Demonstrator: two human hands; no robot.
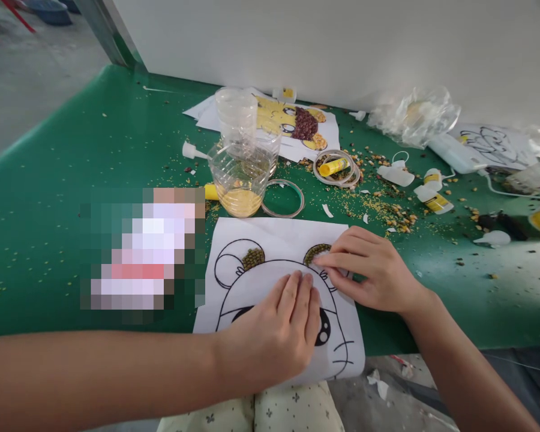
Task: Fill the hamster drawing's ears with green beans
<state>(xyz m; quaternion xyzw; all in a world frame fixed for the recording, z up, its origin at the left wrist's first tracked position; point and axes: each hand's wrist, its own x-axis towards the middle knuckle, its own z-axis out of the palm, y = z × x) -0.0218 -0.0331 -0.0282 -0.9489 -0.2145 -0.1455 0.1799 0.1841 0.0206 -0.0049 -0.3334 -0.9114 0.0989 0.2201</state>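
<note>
A white sheet with a cartoon animal's line drawing (pixel 279 240) lies at the table's near edge. My left hand (pixel 281 324) rests flat on it, fingers stretched out over the face. Small green beans (pixel 253 258) fill part of the left ear. More green beans (pixel 314 252) line the right ear, where the fingertips of my right hand (pixel 364 267) touch the paper. Its thumb and forefinger are drawn together in a pinch; whatever is between them is hidden. Just beyond the sheet stands a clear plastic jar (pixel 239 180) with yellow grain at the bottom.
Loose grains and beans (pixel 391 210) are scattered over the green table (pixel 49 180). Behind the jar lies a partly filled picture (pixel 297 123). Several small glue bottles (pixel 434 199), clear ring lids (pixel 283 198) and a crumpled plastic bag (pixel 416 117) lie around. A pixelated patch (pixel 148 246) covers something at left.
</note>
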